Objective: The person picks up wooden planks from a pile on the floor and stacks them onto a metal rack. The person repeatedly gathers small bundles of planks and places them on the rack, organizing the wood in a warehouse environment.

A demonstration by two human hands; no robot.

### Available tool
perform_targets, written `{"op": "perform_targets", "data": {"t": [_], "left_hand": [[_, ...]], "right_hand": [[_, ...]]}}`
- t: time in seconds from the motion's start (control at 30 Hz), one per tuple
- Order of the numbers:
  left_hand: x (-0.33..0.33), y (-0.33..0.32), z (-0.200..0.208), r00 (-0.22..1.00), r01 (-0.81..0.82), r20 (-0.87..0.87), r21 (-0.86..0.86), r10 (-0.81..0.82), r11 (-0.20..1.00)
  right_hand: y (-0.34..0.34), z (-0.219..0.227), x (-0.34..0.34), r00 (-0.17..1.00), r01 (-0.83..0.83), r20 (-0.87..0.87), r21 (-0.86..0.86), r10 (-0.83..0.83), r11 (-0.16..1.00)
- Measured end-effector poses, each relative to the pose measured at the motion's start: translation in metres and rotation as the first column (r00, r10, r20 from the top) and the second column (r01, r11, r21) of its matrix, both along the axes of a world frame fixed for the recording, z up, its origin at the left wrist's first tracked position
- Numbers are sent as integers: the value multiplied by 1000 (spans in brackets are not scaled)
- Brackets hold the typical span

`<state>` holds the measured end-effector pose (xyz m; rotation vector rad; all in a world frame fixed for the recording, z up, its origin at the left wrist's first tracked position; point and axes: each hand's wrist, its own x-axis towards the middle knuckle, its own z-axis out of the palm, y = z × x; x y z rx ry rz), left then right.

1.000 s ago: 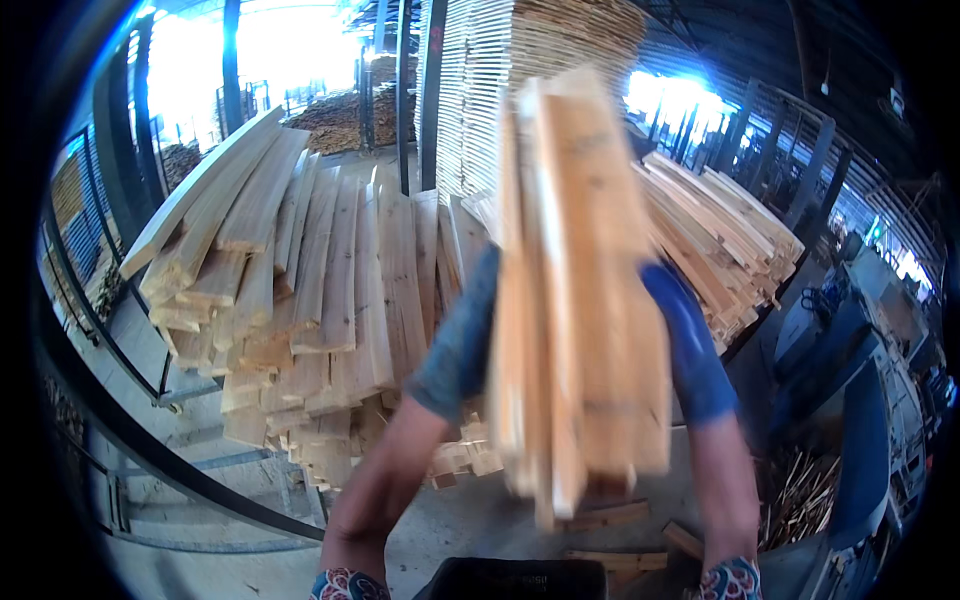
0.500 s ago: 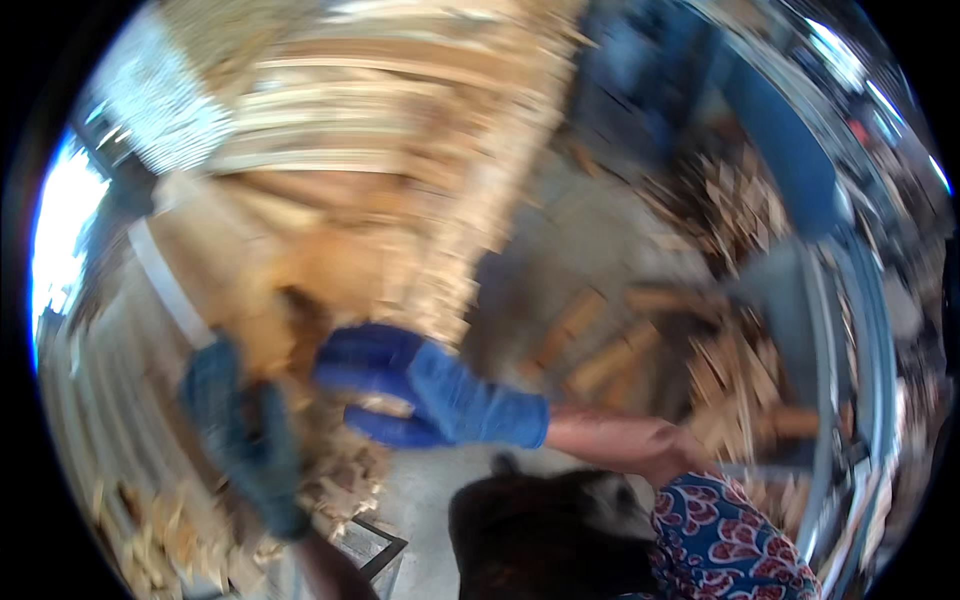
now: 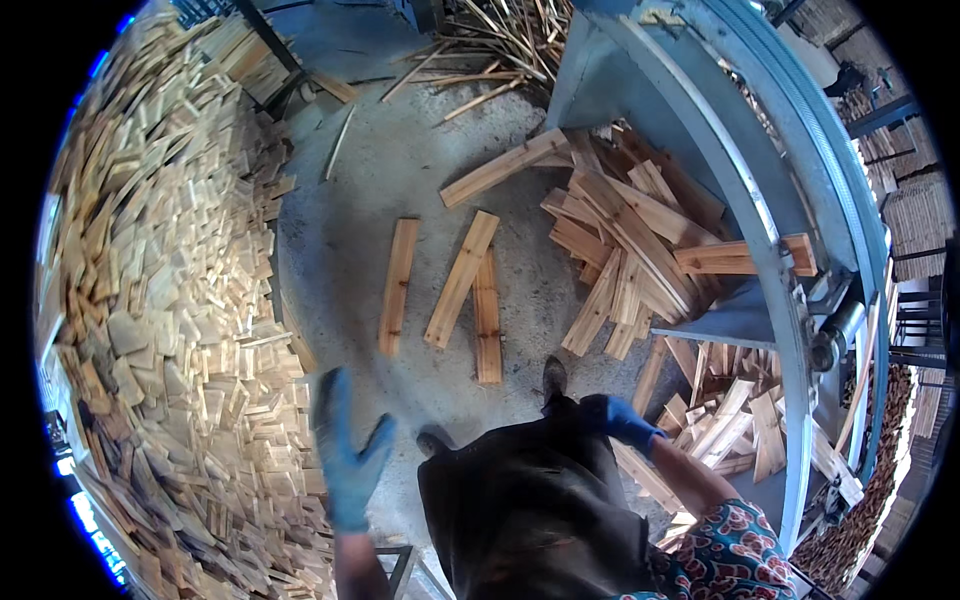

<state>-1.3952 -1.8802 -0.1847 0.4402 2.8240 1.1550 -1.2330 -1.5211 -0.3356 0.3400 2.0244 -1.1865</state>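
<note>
We are noting three floor planks (image 3: 461, 280) pointing roughly forward, our left hand (image 3: 351, 458) splayed, right hand (image 3: 618, 420) indeterminate in grip.

Saw pale wooden boards (image 3: 215, 300) stacked densely along the left, with uneven, ragged ends. Saw three narrow, warm-brown planks (image 3: 400, 287) lying flat on the grey concrete floor (image 3: 335, 250), roughly lengthwise: one apart at left, two converging at their far ends.

There are two gloved hands (image 3: 352, 468), two shoes (image 3: 555, 377), one apron (image 3: 535, 500) and three central boards (image 3: 398, 287).
</note>
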Motion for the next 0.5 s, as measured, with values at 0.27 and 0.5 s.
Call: {"op": "perform_targets", "data": {"t": [0.27,0.5], "left_hand": [[-30,69,-217,939,110,332,-28,-94,994],[-82,59,-453,855,249,518,-381,-17,891]], "right_hand": [[46,-104,-23,775,613,22,-266,-631,744],[-53,-291,-74,898,421,-219,168,-382,891]]}}
